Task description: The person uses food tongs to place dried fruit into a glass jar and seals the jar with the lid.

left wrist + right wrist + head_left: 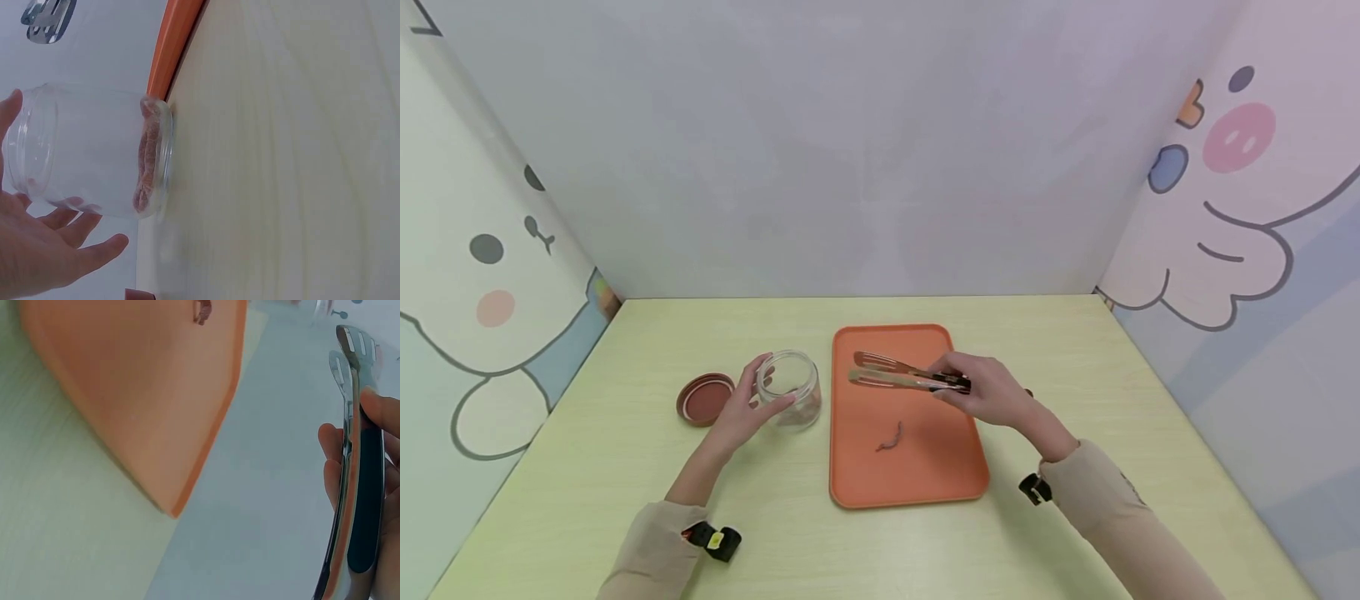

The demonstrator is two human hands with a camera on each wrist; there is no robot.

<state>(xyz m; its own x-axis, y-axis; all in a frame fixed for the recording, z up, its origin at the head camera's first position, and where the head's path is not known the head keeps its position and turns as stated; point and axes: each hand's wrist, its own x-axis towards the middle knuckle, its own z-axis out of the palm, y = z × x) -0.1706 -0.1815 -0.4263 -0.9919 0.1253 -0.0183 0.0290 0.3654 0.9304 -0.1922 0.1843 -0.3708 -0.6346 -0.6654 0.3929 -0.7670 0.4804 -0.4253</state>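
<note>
right hand (992,392) gripping stiff metal tongs (898,375) above tray (850,483); left hand (741,412) cupping slippery, breakable jar (790,387) beside tray.

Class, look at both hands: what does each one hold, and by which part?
The right hand grips metal tongs by their dark handle end. The left hand holds the glass jar by its side wall.
</note>
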